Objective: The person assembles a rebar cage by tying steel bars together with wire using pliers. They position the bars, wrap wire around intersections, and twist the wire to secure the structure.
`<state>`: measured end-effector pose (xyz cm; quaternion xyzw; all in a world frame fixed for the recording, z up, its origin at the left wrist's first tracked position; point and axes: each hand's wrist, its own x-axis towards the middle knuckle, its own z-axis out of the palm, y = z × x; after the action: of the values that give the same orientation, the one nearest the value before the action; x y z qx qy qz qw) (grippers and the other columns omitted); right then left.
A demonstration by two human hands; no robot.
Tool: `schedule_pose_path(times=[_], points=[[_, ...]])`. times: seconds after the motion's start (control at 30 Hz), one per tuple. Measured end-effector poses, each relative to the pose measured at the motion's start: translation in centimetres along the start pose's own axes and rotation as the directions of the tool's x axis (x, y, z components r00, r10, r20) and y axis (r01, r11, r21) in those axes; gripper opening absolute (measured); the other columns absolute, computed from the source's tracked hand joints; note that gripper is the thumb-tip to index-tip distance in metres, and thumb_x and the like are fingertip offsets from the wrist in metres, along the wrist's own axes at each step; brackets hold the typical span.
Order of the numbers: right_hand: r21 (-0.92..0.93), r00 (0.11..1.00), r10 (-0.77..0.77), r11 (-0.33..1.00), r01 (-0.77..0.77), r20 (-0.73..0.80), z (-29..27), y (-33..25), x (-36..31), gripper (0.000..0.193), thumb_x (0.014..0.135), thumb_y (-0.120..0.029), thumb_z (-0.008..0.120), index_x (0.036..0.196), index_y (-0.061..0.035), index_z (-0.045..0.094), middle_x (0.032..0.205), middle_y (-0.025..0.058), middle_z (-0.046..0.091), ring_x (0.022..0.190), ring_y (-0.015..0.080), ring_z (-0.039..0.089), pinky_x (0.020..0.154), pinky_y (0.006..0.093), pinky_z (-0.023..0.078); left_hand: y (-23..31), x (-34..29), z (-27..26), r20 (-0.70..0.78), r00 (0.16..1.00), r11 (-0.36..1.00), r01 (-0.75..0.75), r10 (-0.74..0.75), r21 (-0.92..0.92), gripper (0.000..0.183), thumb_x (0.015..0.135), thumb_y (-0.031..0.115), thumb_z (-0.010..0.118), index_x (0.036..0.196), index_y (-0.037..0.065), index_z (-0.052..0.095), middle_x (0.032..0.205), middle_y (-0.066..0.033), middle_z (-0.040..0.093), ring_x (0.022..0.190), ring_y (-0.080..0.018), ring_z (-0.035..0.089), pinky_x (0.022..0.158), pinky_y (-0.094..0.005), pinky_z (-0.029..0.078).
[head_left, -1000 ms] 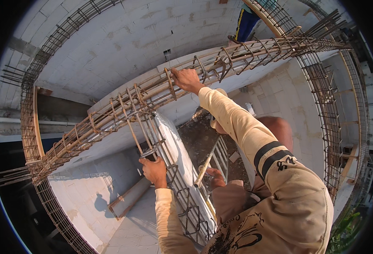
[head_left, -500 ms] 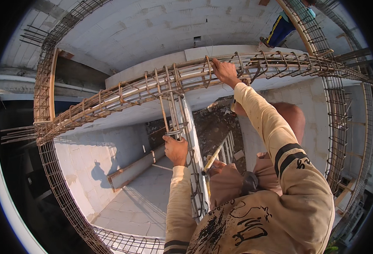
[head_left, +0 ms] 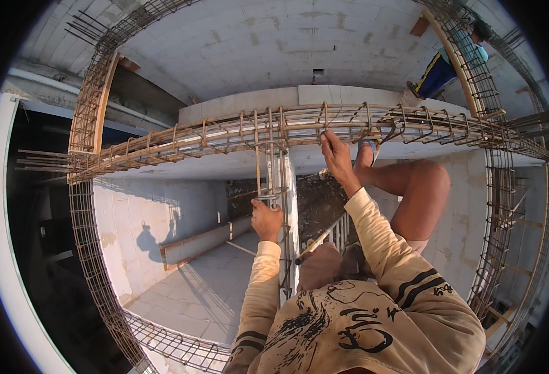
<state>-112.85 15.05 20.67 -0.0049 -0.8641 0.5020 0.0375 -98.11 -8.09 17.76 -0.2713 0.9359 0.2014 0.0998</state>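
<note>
A long cage of rusty reinforcing bars (head_left: 218, 138) with square stirrups runs from left to right in front of me, on top of a block wall. A second, narrower rebar cage (head_left: 270, 165) meets it near the middle and runs back toward me. My left hand (head_left: 267, 220) is closed round the bars of this narrower cage, at a stirrup. At the near side of the long cage, my right hand (head_left: 340, 163) has its fingers hooked on a stirrup (head_left: 325, 118), right of the junction. The palm sides of both hands are hidden.
More rebar cages stand along the left (head_left: 93, 249) and right (head_left: 497, 187) walls. Below lie a room floor (head_left: 206, 293) and a dark pit (head_left: 312, 199) with a pale railing (head_left: 338, 230). A co-worker (head_left: 439, 71) is at the far right. My bent knee (head_left: 427, 181) sticks out right.
My view has shifted, so the long cage looks straighter. My right hand has come from over the cage's top to its near side. My left hand keeps its hold, and my right leg shows more.
</note>
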Motion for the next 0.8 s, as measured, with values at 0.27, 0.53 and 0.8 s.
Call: schedule_pose_path(times=[0.27,0.53,0.8], points=[[0.052,0.930,-0.182,0.983,0.175,0.318,6.2,-2.4,-9.3,0.019,0.105,-0.029,0.055,0.105,-0.0110,0.060,0.069,0.0200,0.061,0.069,0.0452,0.062,0.062,0.0531,0.048,0.2,0.4,0.5,0.038,0.998,0.997,0.051,-0.053,0.056,0.087,0.083,0.027,0.073,0.147,-0.017,0.034,0.134,-0.0326,0.059,0.113,-0.0466,0.065,0.098,-0.0514,0.053],[0.001,0.914,-0.196,0.978,0.210,0.355,5.1,-3.9,-12.4,0.019,0.104,-0.029,0.057,0.110,-0.0122,0.063,0.070,0.0205,0.062,0.067,0.0453,0.062,0.062,0.0548,0.048,-1.1,0.4,1.5,-0.026,0.998,0.996,-0.054,0.056,0.069,0.088,0.082,0.028,0.077,0.146,-0.015,0.035,0.125,-0.0292,0.064,0.106,-0.0450,0.068,0.092,-0.0511,0.056],[-0.046,0.913,-0.158,0.981,0.189,0.376,2.5,-6.3,-17.6,0.022,0.104,-0.028,0.057,0.111,-0.0083,0.065,0.074,0.0235,0.064,0.069,0.0456,0.063,0.064,0.0551,0.049,0.7,0.3,0.0,0.000,1.000,0.999,0.028,-0.028,0.030,0.086,0.083,0.030,0.076,0.146,-0.013,0.037,0.124,-0.0277,0.066,0.106,-0.0424,0.071,0.091,-0.0492,0.058]])
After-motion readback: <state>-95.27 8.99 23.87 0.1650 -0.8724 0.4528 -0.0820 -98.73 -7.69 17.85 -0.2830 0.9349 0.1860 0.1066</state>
